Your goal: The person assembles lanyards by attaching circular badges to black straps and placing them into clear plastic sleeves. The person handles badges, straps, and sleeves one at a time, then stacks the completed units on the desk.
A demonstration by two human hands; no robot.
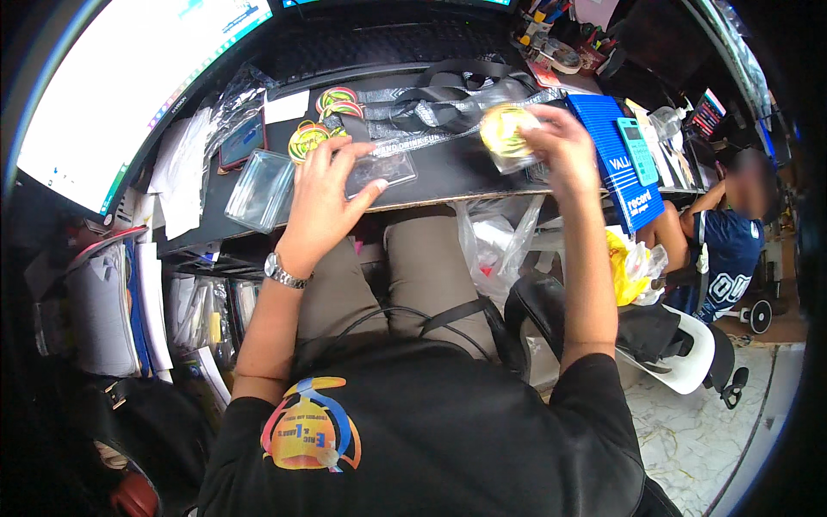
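Observation:
My right hand [564, 146] pinches a gold medal [506, 131], blurred by motion, above the desk's right part. My left hand [327, 185] has its fingers spread over the desk's front edge, its fingertips close to another round medal [307, 140] with a coloured rim. Farther back lie more medals [336, 96] of the same look. Black and grey printed ribbons [431, 108] stretch across the desk from them. A clear plastic case [392, 170] lies just right of my left hand, partly covered by it. Left of that hand is a stack of clear cases [258, 191].
A keyboard [379, 47] sits at the back, under a monitor [112, 86]. A phone [244, 142] lies at the left. On the right are a blue record book [616, 164] and a teal calculator [637, 151]. A plastic bag [500, 241] hangs below the desk. Another person [728, 233] sits at far right.

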